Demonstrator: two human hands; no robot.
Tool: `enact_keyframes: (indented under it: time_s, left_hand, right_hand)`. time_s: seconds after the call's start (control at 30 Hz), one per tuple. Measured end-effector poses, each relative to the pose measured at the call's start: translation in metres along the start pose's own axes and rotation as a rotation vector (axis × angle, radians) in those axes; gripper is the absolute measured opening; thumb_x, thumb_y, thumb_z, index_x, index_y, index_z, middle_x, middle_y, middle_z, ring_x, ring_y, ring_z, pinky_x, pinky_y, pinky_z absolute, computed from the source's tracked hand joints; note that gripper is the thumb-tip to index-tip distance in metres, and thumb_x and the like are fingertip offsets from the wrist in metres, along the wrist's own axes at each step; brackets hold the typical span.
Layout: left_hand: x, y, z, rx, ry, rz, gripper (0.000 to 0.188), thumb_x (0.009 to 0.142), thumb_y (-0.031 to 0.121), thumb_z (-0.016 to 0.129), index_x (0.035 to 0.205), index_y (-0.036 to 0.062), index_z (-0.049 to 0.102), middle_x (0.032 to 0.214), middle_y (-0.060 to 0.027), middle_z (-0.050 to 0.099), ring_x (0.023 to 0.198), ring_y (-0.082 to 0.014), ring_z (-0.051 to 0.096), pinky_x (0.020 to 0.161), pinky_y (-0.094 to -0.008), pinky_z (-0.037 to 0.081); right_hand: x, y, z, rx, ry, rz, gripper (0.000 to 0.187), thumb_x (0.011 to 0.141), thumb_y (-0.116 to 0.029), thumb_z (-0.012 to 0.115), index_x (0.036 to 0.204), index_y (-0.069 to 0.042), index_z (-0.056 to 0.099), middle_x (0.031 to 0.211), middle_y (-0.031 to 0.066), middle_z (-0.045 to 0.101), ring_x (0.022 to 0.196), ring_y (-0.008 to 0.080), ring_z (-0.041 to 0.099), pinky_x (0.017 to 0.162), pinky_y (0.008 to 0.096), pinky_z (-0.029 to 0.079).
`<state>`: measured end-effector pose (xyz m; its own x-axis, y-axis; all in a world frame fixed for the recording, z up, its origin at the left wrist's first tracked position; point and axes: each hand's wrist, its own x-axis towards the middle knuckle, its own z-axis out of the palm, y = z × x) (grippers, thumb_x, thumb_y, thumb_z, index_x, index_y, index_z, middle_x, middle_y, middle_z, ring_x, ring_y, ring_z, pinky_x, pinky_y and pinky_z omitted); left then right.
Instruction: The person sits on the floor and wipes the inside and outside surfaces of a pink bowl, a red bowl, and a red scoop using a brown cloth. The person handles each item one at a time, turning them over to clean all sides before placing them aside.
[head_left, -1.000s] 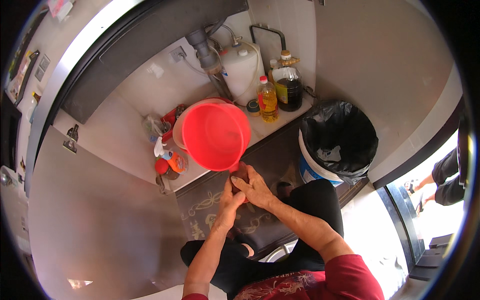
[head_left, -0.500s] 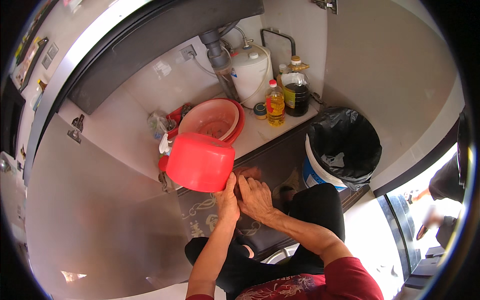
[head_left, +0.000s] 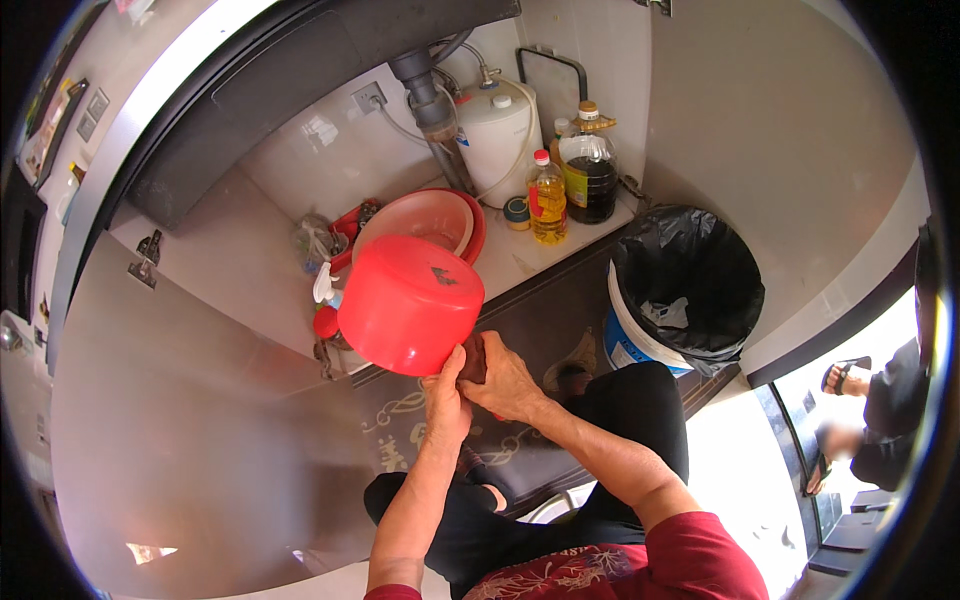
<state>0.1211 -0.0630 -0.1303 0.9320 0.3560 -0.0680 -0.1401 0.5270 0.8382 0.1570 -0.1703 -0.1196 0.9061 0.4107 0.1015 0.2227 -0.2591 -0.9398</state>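
Observation:
My left hand [head_left: 446,405] is closed on the near rim of a deep red plastic tub [head_left: 410,310]. The tub is tilted, with its closed base and a dark mark on it turned upward, so its inside is hidden. Close against the left hand, my right hand [head_left: 508,378] has its fingers curled inward. What lies in them is hidden, though a bit of red shows below. Behind the tub, a pale pink basin [head_left: 440,222] rests in a red basin [head_left: 477,235] on the cabinet floor.
A white spray bottle [head_left: 325,285] stands left of the tub. Farther right are a yellow oil bottle [head_left: 548,200], a dark liquid bottle [head_left: 590,175] and a white tank [head_left: 500,150]. A black-lined bin [head_left: 650,340] stands right. Another person's legs [head_left: 890,400] show far right.
The tub has tipped so that more of its base shows. My right hand has drawn in against the left, its fingers more curled. At far right the other person's feet have shifted.

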Motion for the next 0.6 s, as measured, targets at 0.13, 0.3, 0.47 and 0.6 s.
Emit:
enact_keyframes:
  time_s: [0.13, 0.3, 0.47, 0.6]
  left_hand:
    - [0.003, 0.0, 0.004, -0.043, 0.041, -0.081, 0.032, 0.085, 0.019, 0.068, 0.113, 0.0074, 0.057, 0.109, -0.0021, 0.059, 0.099, -0.0144, 0.057, 0.088, -0.0307, 0.047]
    - [0.006, 0.0, 0.014, -0.017, 0.063, -0.052, 0.034, 0.083, 0.019, 0.07, 0.112, 0.0059, 0.057, 0.105, -0.0039, 0.061, 0.095, -0.0154, 0.059, 0.084, -0.0304, 0.049]
    - [0.015, 0.003, 0.019, -0.003, 0.068, 0.018, 0.046, 0.085, 0.023, 0.069, 0.122, 0.005, 0.049, 0.114, -0.0069, 0.057, 0.099, -0.0201, 0.058, 0.088, -0.0348, 0.049]
    - [0.019, 0.002, 0.024, -0.016, 0.102, -0.01, 0.046, 0.085, 0.026, 0.068, 0.122, 0.0053, 0.049, 0.115, -0.0064, 0.056, 0.101, -0.0201, 0.058, 0.087, -0.0347, 0.049]
  right_hand:
    - [-0.005, -0.003, -0.003, 0.02, -0.009, 0.042, 0.067, 0.071, -0.02, 0.068, 0.125, -0.002, 0.033, 0.103, 0.0261, 0.058, 0.094, 0.0429, 0.059, 0.08, 0.0456, 0.049]
    - [-0.013, 0.007, -0.007, -0.217, -0.084, 0.021, 0.073, 0.072, -0.019, 0.068, 0.132, -0.004, 0.029, 0.106, 0.0277, 0.056, 0.093, 0.0457, 0.059, 0.079, 0.0491, 0.05]
    - [-0.022, -0.001, -0.015, -0.228, -0.09, 0.014, 0.069, 0.073, -0.017, 0.068, 0.13, -0.003, 0.033, 0.104, 0.0254, 0.055, 0.086, 0.0451, 0.06, 0.073, 0.0478, 0.052]
    - [-0.024, 0.008, -0.01, -0.294, 0.112, -0.209, 0.071, 0.069, -0.012, 0.071, 0.129, -0.001, 0.035, 0.097, 0.0217, 0.053, 0.083, 0.0404, 0.06, 0.068, 0.0452, 0.052]
